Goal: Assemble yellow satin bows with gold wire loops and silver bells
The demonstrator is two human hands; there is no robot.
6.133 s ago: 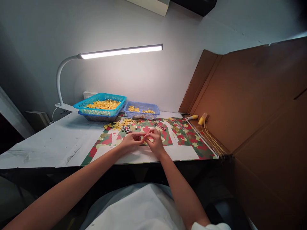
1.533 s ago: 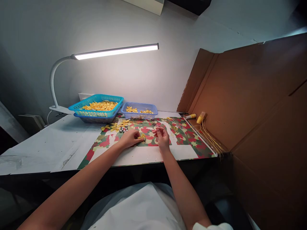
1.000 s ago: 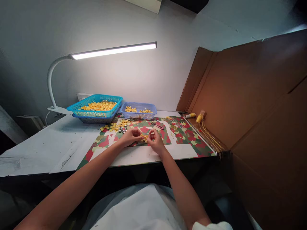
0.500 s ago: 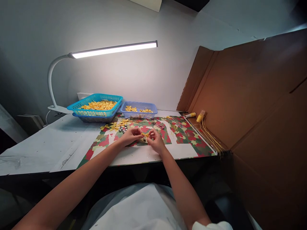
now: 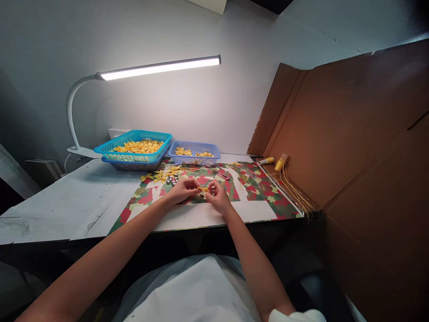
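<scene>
Between my hands, just above the patterned mat, is a small yellow ribbon bow [image 5: 203, 190]. My left hand [image 5: 184, 189] pinches its left side, and my right hand [image 5: 217, 197] pinches the right side with thumb and fingers closed. A small shiny bell [image 5: 202, 195] hangs just below the bow; how it is attached is too small to make out. Several silver bells [image 5: 172, 180] lie on the mat beyond my left hand, beside loose yellow bows [image 5: 157, 175]. A pink-handled tool [image 5: 222, 176] rests behind my right hand.
A turquoise basket [image 5: 134, 157] heaped with yellow bows stands back left, stacked on a blue one. A smaller blue basket [image 5: 194, 160] holds more bows. A lamp [image 5: 161, 68] reaches overhead. Yellow thread spools [image 5: 280, 163] sit by the cardboard wall [image 5: 335, 125] on the right.
Both hands stay in nearly the same place, still pinching the bow. The bow looks slightly turned between the fingers; nothing else has visibly moved.
</scene>
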